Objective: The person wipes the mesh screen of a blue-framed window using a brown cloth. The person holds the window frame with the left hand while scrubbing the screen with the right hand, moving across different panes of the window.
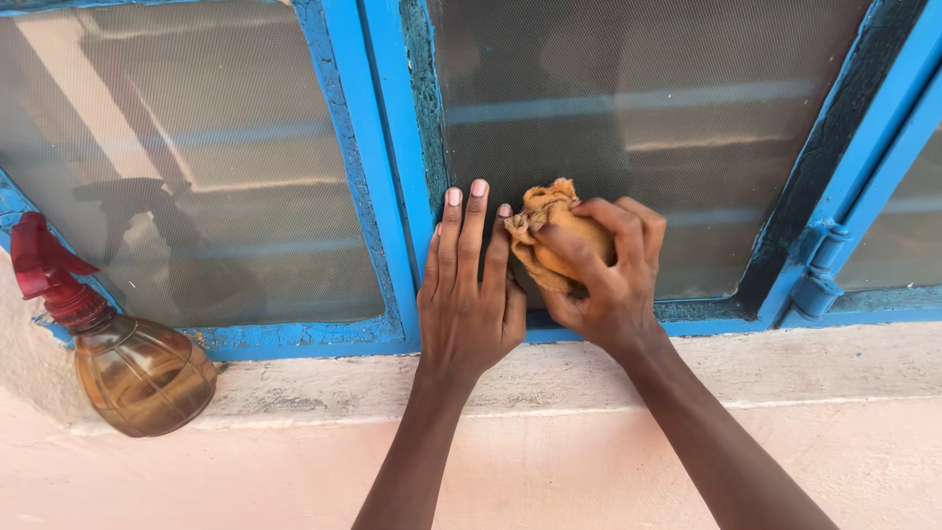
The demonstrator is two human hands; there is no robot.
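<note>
Head view: left hand (469, 294) lies flat, fingers together, bracing the blue frame (388, 196) — right hand (599, 270) clamps a bunched orange cloth (549, 236) against the window mesh (628, 108).

Two hands, the left hand (469, 294) and the right hand (601, 275), are showing, along with one orange cloth (545, 231), one spray bottle (118, 344), three window panes in blue frames, and one hinge (819, 275).

- Orange cloth (546, 236): crumpled into a wad, pressed against the mesh window screen (638, 108), low near its 7 o'clock corner.
- Screen: grey, upright, in a chipped blue frame.
</note>
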